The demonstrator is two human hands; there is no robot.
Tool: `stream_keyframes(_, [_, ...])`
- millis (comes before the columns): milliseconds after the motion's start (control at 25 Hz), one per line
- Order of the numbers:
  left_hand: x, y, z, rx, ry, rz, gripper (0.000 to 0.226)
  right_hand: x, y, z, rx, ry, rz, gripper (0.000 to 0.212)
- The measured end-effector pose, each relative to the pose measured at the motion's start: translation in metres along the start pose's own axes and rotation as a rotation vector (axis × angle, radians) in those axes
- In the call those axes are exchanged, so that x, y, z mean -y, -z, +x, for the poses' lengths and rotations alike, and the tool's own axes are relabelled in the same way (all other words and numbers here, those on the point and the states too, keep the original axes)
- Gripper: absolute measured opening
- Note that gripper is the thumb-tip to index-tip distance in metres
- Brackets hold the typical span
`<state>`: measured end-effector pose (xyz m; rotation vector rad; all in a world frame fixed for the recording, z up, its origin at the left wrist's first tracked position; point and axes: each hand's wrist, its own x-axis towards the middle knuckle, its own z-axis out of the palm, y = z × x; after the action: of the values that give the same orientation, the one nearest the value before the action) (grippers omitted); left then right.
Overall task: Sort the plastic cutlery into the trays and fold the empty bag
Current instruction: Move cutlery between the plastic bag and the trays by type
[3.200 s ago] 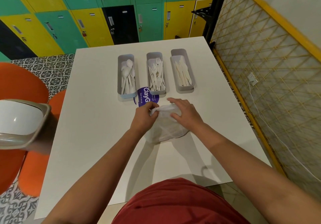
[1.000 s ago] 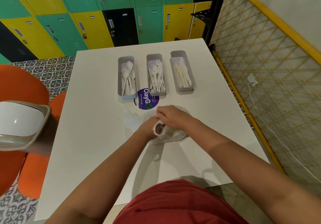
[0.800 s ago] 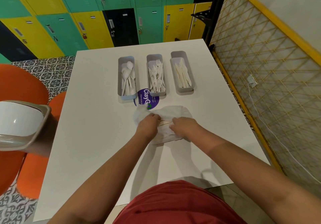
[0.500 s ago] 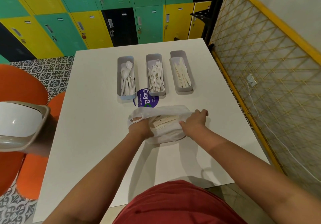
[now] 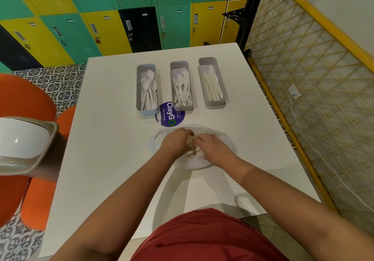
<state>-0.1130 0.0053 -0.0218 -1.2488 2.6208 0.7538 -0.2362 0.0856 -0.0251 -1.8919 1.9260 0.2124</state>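
A translucent white plastic bag (image 5: pixel 220 139) lies on the white table (image 5: pixel 113 159), with several beige cutlery pieces (image 5: pixel 193 152) showing in its middle. My left hand (image 5: pixel 175 142) is on the bag's left part, its fingers curled down into the plastic at the far edge. My right hand (image 5: pixel 212 148) lies over the bag's right part with its fingers reaching the cutlery; the fingertips are hidden. Beyond the bag stand three grey trays: the spoon tray (image 5: pixel 138 90), the fork tray (image 5: pixel 180 64) and the knife tray (image 5: pixel 207 60).
A purple round ClayGo sticker (image 5: pixel 170 114) lies between the trays and the bag. A grey-rimmed white bin (image 5: pixel 22 145) and orange seats (image 5: pixel 20 96) stand to the left. A yellow lattice fence (image 5: pixel 303 90) runs along the table's right side, lockers behind.
Half a second ago my hands held the bag's mouth stretched wide apart. Both have since come together over the middle of the bag, at the cutlery.
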Motion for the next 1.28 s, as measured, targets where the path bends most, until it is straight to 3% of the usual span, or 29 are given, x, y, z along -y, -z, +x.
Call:
stream_keyframes(120, [0.024, -0.009, 0.0, 0.169, 0.114, 0.174, 0.089, -0.024, -0.003, -0.001, -0.036, -0.146, -0.025, 0.082])
stream_keyframes(240, [0.033, -0.008, 0.001, 0.177, 0.092, 0.208, 0.084, -0.032, 0.005, -0.001, 0.037, -0.245, 0.028, 0.091])
stream_keyframes(400, [0.017, 0.001, 0.0, 0.075, 0.062, 0.098, 0.067, -0.033, 0.018, 0.004, 0.045, -0.252, 0.255, 0.072])
stream_keyframes(520, [-0.006, 0.006, -0.001, -0.063, -0.008, -0.085, 0.041, -0.042, 0.018, 0.003, -0.123, -0.3, 0.478, 0.056])
stream_keyframes(640, [-0.022, 0.004, 0.0, -0.015, -0.108, -0.072, 0.039, -0.048, 0.019, -0.003, -0.226, -0.369, 0.508, 0.051])
stream_keyframes(760, [-0.025, -0.011, -0.001, 0.16, -0.029, -0.063, 0.061, -0.052, 0.02, -0.008, -0.168, -0.394, 0.471, 0.054])
stream_keyframes(840, [-0.021, -0.023, -0.003, 0.209, 0.015, -0.061, 0.061, -0.056, 0.017, -0.012, -0.061, -0.41, 0.42, 0.055])
stream_keyframes(1080, [-0.009, -0.038, -0.007, 0.251, 0.025, -0.032, 0.048, -0.063, 0.01, -0.015, 0.023, -0.463, 0.452, 0.044])
stream_keyframes(1280, [-0.004, -0.039, -0.017, 0.16, 0.002, -0.06, 0.043, -0.06, 0.01, -0.012, 0.026, -0.441, 0.475, 0.039])
